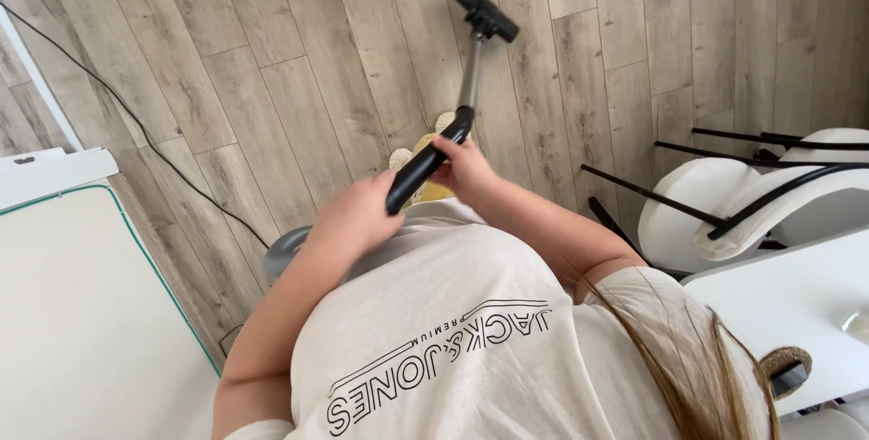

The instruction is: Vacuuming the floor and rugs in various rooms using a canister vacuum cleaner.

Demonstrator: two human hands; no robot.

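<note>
Along the left edge lies a white panel (81, 313) with a thin green border, and a black cable (136, 123) runs across the wooden floor (272, 60) beside it. Just right of the panel, a grey rounded body (285, 250), probably the vacuum cleaner's canister, peeks out from behind the person's forearm; whether it holds anything cannot be told from this view.

Moving toward the middle, the left hand (358, 214) is closed around the lower end of the black handle (425, 164), and the right hand (466, 168) is wrapped over the same handle slightly higher, touching it near where it joins the metal tube (470, 82). That tube slants up and away from the body to the black floor nozzle (486, 11), which rests on the planks well ahead of the feet (425, 155), partly visible under the hands.

As for progress, the boards show no crumbs or dust that one could pick out, so how much of the floor is cleaned and how much remains cannot be judged; the nozzle sits in open floor, short of the furniture.

Farther right stand white chairs (724, 205) with black frames, and at the lower right a white surface (778, 304) carries a small round woven item (786, 368) at its edge.
</note>
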